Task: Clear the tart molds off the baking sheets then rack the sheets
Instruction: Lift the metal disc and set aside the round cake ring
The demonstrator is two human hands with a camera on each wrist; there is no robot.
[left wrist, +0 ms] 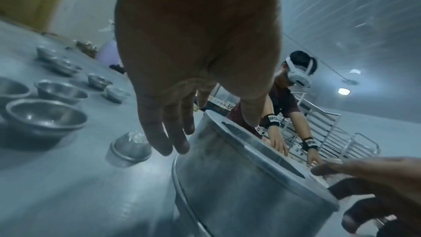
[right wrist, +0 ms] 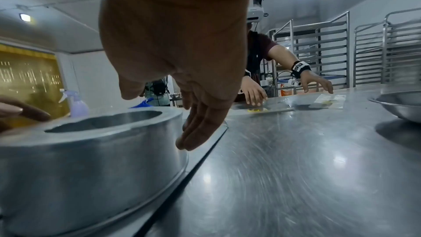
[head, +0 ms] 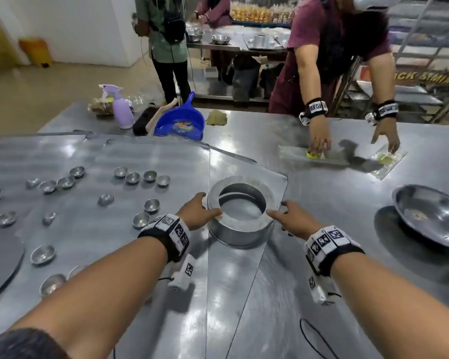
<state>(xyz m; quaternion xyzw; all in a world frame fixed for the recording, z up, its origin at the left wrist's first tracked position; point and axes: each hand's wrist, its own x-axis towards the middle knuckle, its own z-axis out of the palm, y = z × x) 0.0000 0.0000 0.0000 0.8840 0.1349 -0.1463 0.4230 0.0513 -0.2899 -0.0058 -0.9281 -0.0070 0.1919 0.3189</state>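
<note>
Several small round metal tart molds (head: 42, 254) lie scattered over the flat baking sheets (head: 153, 156) on the left of the steel table; the left wrist view shows them close up (left wrist: 45, 116), one upside down (left wrist: 131, 148). A round metal tin (head: 233, 230) with a ring-shaped top stands between my hands. My left hand (head: 196, 213) is at its left side, thumb on the rim, fingers (left wrist: 168, 140) straight down beside the wall (left wrist: 239, 186). My right hand (head: 292, 218) is at its right side, thumb touching the rim, fingers (right wrist: 200, 129) straight by the wall (right wrist: 79, 159).
A wide steel bowl (head: 430, 216) sits at the right edge. Across the table another person's hands (head: 319, 141) press on plastic bags. A blue dustpan (head: 179, 120) and purple spray bottle (head: 122, 110) stand at the far side. Metal racks (right wrist: 318, 51) stand behind.
</note>
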